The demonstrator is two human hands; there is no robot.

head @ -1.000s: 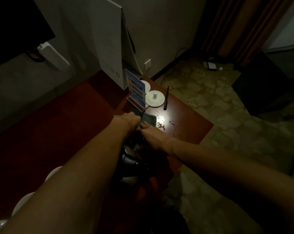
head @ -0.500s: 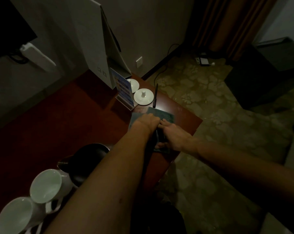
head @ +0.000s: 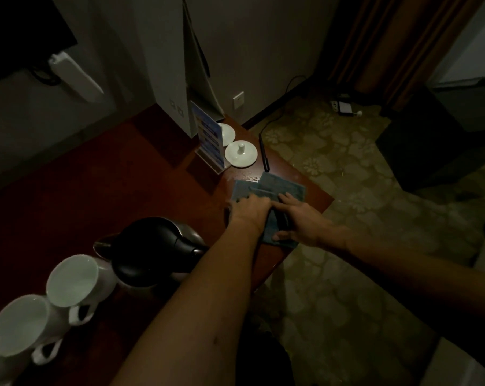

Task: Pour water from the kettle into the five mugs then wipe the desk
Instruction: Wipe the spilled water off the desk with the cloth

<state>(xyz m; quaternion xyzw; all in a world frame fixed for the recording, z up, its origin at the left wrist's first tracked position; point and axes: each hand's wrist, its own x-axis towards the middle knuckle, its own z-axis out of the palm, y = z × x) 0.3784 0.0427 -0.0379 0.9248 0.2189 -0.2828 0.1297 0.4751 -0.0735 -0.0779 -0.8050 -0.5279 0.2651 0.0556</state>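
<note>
At the lower left of the frame two white mugs [head: 71, 280] stand side by side on the red-brown table [head: 102, 196], mouths up and handles toward the near edge; probably parked there so the far corner can be wiped freely. The light is too dim to tell if they hold water, and any other mugs lie out of frame. Just right of them, touching or nearly touching the nearer mug, sits the dark kettle [head: 152, 246], upright, its job seemingly done.

In the middle of the frame the left hand [head: 251, 208] lies palm-down with its fingers laid out on the blue-grey cloth [head: 274, 188], pressing it to the table. The right hand [head: 297, 218] is beside it, fingers stretched forward on the cloth and thumb at its near edge. Whether it pinches the fabric I cannot tell. Two hands together would give firm pressure for wiping.

Above the cloth, a white lid [head: 240, 155] and a black pen [head: 264, 154] rest near a blue card stand [head: 209, 140].
</note>
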